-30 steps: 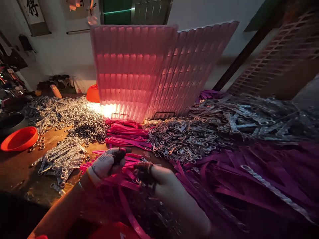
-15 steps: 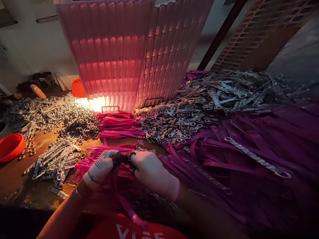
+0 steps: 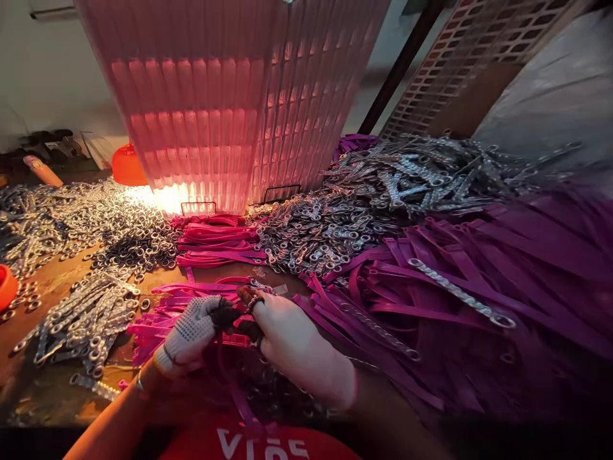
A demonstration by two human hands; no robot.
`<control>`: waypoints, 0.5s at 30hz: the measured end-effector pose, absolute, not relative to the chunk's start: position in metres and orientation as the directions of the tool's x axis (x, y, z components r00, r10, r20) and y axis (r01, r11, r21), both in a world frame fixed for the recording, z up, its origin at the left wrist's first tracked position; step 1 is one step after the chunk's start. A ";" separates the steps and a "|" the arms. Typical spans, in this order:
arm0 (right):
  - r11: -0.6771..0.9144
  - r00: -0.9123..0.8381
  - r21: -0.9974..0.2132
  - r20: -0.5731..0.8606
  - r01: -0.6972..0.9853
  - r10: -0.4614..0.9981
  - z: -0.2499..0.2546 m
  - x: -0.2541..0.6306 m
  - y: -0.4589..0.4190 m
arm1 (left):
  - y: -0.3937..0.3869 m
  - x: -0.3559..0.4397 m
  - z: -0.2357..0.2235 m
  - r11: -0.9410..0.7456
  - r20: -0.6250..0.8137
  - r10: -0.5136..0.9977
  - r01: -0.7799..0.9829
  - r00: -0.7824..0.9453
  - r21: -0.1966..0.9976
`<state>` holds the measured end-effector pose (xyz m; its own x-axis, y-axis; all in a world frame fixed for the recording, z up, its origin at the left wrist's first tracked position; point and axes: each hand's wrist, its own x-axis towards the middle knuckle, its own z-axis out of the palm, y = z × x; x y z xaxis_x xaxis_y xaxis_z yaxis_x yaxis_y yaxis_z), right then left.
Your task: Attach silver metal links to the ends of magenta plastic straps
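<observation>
My left hand, in a white dotted glove with dark fingertips, is closed on a purple strap whose long end hangs toward my lap. Close beside it is my right hand, gloved in white, its dark fingertips bent into a pinch near the strap's upper end. What sits between the right fingers is too dark and small to make out. Just beyond the hands lies a pile of bright pink straps. Left of them is a heap of silvery braided pieces with ringed ends.
Purple straps cover the right side, with one braided piece on top. Silvery pieces are heaped behind. Ribbed clear panels stand at the back beside a lit orange lamp. An orange bowl is at the left edge.
The view has swung a little to the right, so the scene sits further left. The fingertips have parted slightly, and the right hand is somewhat nearer. The strap still hangs from my left hand.
</observation>
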<state>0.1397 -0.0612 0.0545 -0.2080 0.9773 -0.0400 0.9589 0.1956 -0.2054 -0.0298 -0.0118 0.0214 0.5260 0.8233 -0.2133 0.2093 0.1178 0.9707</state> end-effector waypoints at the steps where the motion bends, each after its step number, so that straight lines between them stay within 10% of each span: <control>1: 0.194 -0.212 -0.187 -0.081 0.963 0.974 0.056 0.141 -0.061 | -0.012 -0.030 0.019 0.088 -0.200 0.835 0.235 0.512 0.968; 15: 0.510 -0.511 -0.085 0.008 0.856 0.860 0.014 0.153 -0.060 | -0.013 -0.035 0.020 -0.045 -0.225 0.756 0.393 0.614 0.919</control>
